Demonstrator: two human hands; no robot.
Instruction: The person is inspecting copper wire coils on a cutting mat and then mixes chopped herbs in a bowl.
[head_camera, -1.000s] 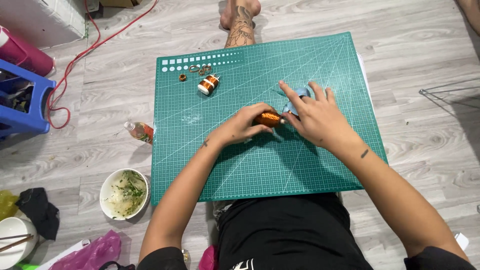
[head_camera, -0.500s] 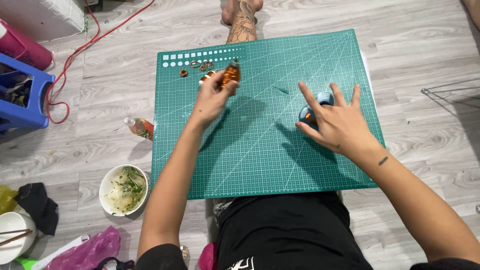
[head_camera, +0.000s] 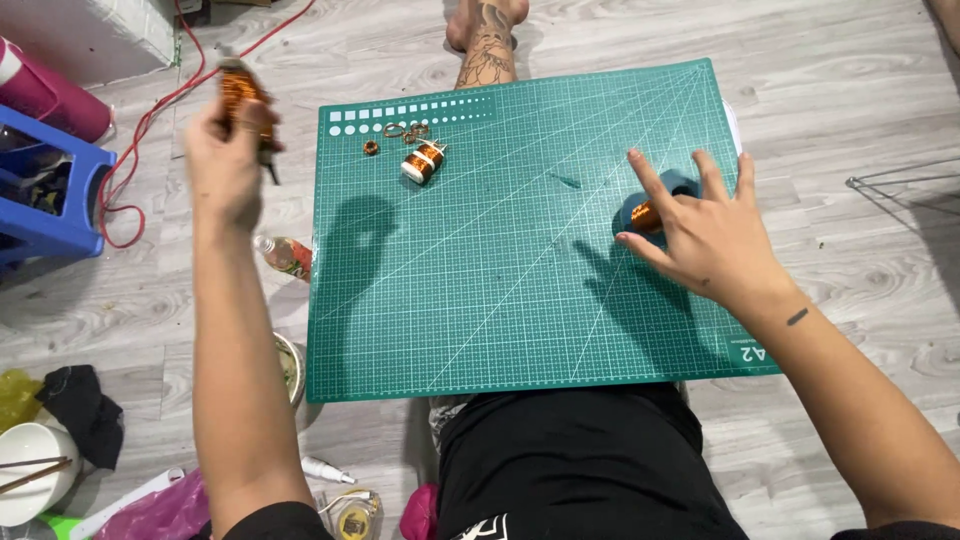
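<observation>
A copper-wire coil (head_camera: 238, 92), orange-brown and blurred, sits raised in the left hand (head_camera: 225, 160) off the mat's ten o'clock corner; a second coil (head_camera: 645, 215) (on a blue holder) lies at three o'clock, under the right hand (head_camera: 712, 238)

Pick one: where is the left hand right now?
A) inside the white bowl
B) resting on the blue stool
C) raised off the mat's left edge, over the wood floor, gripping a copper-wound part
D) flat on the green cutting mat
C: the left hand is lifted over the floor, left of the green cutting mat, closed around a copper-wound part.
</observation>
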